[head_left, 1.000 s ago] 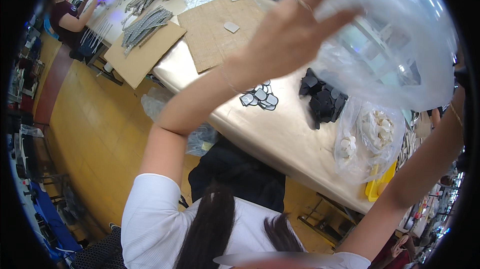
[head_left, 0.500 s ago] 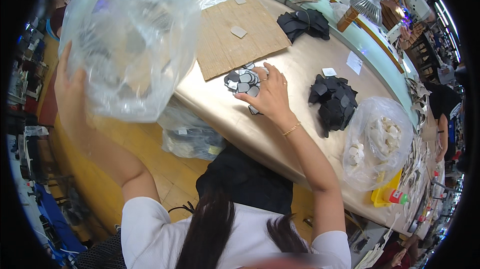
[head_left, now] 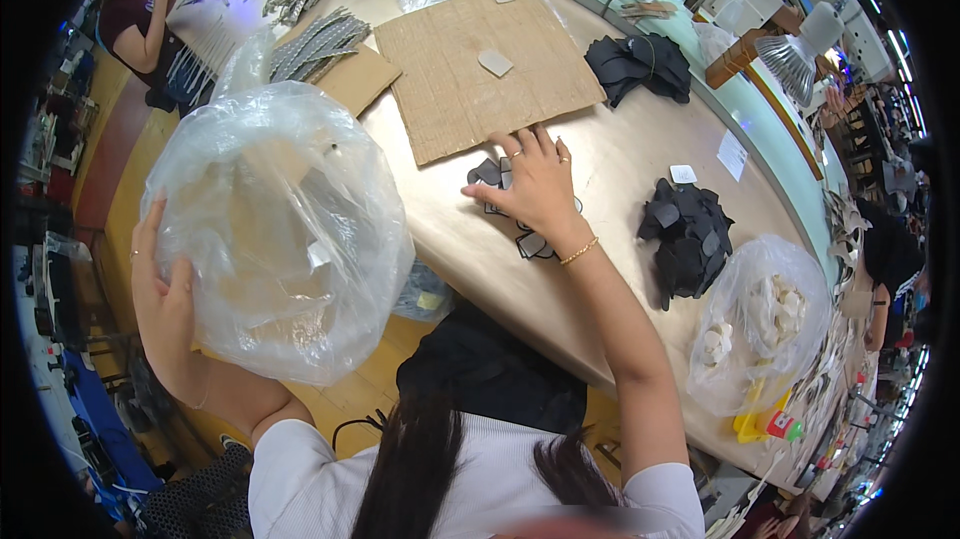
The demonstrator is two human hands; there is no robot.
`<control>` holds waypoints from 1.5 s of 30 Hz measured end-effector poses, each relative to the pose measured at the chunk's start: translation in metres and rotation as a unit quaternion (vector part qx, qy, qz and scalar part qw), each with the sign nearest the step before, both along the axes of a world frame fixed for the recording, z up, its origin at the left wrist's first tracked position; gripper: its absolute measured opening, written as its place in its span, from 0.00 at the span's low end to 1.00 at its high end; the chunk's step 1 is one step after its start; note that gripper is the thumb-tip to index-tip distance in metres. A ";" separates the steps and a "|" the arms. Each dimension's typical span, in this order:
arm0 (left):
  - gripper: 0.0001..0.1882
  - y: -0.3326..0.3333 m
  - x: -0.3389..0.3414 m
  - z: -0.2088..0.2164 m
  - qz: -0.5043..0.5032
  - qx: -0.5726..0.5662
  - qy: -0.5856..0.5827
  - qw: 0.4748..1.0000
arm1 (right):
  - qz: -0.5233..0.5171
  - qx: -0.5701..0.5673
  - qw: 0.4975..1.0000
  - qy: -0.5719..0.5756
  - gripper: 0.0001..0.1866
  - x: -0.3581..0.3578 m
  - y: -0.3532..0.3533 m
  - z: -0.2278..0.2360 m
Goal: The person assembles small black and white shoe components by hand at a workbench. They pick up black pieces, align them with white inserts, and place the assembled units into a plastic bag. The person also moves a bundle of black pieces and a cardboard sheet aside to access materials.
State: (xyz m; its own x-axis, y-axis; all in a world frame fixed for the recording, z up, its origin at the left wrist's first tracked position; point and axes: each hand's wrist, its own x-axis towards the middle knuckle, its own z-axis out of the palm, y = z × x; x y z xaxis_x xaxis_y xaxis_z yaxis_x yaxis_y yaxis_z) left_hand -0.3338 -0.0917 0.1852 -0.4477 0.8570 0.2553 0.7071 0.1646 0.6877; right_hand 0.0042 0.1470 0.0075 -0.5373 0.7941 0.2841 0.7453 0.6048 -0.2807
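Note:
My left hand (head_left: pixel 163 304) grips the side of a large clear plastic bag (head_left: pixel 290 279), held up at the table's left edge. The bag looks mostly slack, with a small pale piece showing in it. Over the table, my right hand (head_left: pixel 543 189) reaches with spread fingers across a small pile of grey-and-black rounded pieces (head_left: pixel 486 174). The hand covers much of that pile, and a few dark-edged pieces (head_left: pixel 533 244) lie just below the palm. Right beyond the fingertips is a flat cardboard sheet (head_left: pixel 450 69) with two pale pieces on it.
Black cut pieces (head_left: pixel 690 239) are heaped to the right, with a tied black bundle (head_left: pixel 640 69) farther back. A clear bag of white pieces (head_left: pixel 740 359) sits near the right edge. At the far right hangs a lamp (head_left: pixel 800 49). Another person (head_left: pixel 140 29) stands far left.
The plastic bag has come down and tilted, uncovering grey strips at the back left. My right hand stays at the small pile, its fingers now spread over more of it.

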 end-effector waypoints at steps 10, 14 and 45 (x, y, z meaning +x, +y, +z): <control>0.37 0.027 0.029 -0.008 -0.042 -0.006 -0.028 0.999 | 0.073 0.066 0.995 -0.019 0.17 0.006 -0.023 -0.014; 0.36 0.045 0.042 -0.028 -0.043 -0.025 -0.019 0.999 | 0.091 0.076 0.993 0.001 0.13 0.015 -0.021 -0.015; 0.36 0.089 0.071 -0.088 -0.037 -0.029 -0.221 0.974 | 0.013 -0.284 0.898 0.336 0.19 0.054 0.001 0.068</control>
